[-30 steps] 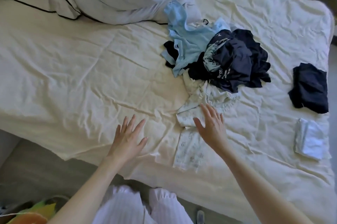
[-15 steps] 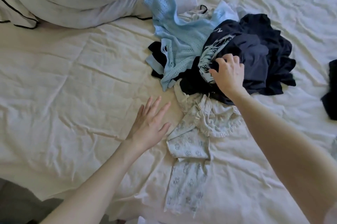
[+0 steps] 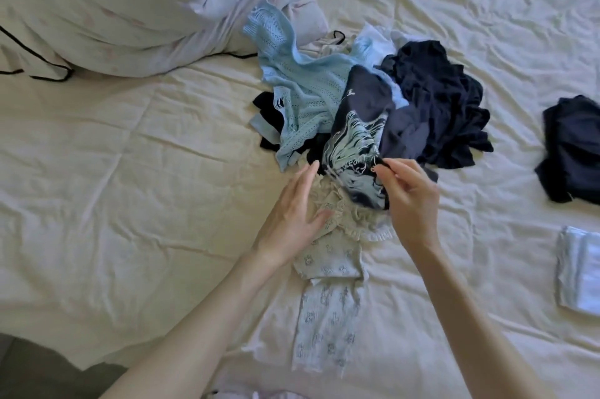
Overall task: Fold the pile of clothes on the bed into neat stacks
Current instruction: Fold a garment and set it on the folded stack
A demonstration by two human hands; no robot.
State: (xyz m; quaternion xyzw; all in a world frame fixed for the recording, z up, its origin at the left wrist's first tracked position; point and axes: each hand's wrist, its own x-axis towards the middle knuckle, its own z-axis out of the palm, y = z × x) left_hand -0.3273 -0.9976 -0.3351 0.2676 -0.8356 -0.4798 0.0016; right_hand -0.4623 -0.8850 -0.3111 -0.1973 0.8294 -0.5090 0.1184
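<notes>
**Drawing the printed tee out of the pile**

Pinched in my right hand (image 3: 409, 200) grip is the near edge of the dark printed tee (image 3: 354, 142), its far part lying on the pile of clothes (image 3: 373, 106) mid-bed (image 3: 130, 171). My left hand (image 3: 292, 213) is flat and holds nothing, touching the cream floral garment (image 3: 328, 272). Best, I judge, to lift slowly, pin that floral piece down, then find both shoulders before folding.

Bed: wide mattress under a creased cream cotton sheet (image 3: 130, 203)
Bedding: bunched white duvet with black piping (image 3: 113, 8), top left
Floor: grey strip (image 3: 39, 372), bottom left
</notes>
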